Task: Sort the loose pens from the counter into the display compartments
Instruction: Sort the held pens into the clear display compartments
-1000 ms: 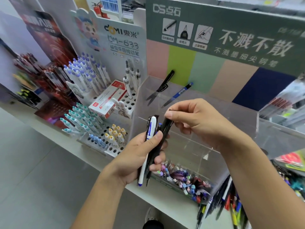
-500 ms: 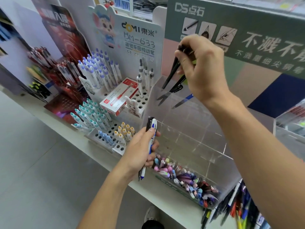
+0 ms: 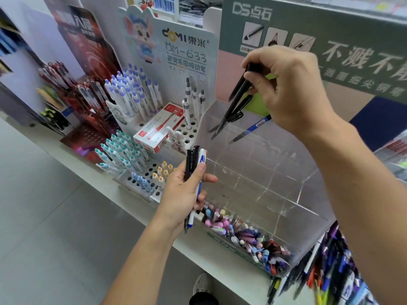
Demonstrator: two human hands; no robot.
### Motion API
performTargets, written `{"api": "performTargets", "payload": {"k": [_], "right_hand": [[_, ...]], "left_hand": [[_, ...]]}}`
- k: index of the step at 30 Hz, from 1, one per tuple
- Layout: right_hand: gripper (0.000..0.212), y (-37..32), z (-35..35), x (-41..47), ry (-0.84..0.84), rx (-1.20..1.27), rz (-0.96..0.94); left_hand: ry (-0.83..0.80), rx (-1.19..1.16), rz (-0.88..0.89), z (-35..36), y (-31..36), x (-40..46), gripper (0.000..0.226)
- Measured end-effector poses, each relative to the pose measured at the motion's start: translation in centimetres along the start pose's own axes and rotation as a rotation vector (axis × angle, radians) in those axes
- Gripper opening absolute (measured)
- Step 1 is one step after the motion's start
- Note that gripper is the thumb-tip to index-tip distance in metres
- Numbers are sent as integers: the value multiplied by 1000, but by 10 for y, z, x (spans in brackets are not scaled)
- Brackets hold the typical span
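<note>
Both hands work above the clear acrylic display (image 3: pixel 253 177): the right hand (image 3: pixel 293 89) pinches a black pen (image 3: pixel 233 102) tip-down over its back-left compartment, apparently to drop it in, while the left hand (image 3: pixel 182 192) grips the remaining pens (image 3: pixel 195 164) at its front-left corner as a reserve.

Grey tiled floor (image 3: pixel 50 227) at lower left, evenly lit, with faint grout lines. White worktop (image 3: pixel 220 258) running diagonally from upper left to lower right. Behind it, a green header board (image 3: pixel 330 40) printed with white characters, over backing panels in pink (image 3: pixel 229 69), tan and navy (image 3: pixel 378 119). A white card sign (image 3: pixel 182 51) with a cartoon animal beside it, and a dark red poster (image 3: pixel 81 40) further left. Pale lilac wall (image 3: pixel 28 49) at far left. Soft, diffuse light, no hard shadows.
</note>
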State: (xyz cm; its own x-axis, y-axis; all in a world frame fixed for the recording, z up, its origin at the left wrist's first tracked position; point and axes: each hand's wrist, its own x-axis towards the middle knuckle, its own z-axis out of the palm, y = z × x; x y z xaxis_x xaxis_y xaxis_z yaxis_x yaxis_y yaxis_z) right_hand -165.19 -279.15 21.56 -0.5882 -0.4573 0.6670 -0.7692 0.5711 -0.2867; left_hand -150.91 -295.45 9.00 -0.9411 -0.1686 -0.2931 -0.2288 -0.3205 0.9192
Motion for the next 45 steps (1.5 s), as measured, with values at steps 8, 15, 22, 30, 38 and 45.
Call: {"api": "performTargets", "payload": {"k": [8,15,22,30,38,45], "right_hand": [[17,6,9,-10,145,-117,-340],[17,27,11,-42,-111,-126,-335],[14,15,15,-15,-224,26,79],[40,-23,5,-21,-421,50,246],[18,-17,-2,-70,-744,279,297],[6,-5,-18,-69,-754,446,329]], "left_hand": [[12,-8,28,-1,1,-1,26],[-6,-4,11,-1,-1,-5,21],[-62,78,-3,3,4,0,25],[-265,264,77,6,6,-3,15],[-379,391,82,19,5,-9,23],[-399,476,44,14,5,-10,21]]}}
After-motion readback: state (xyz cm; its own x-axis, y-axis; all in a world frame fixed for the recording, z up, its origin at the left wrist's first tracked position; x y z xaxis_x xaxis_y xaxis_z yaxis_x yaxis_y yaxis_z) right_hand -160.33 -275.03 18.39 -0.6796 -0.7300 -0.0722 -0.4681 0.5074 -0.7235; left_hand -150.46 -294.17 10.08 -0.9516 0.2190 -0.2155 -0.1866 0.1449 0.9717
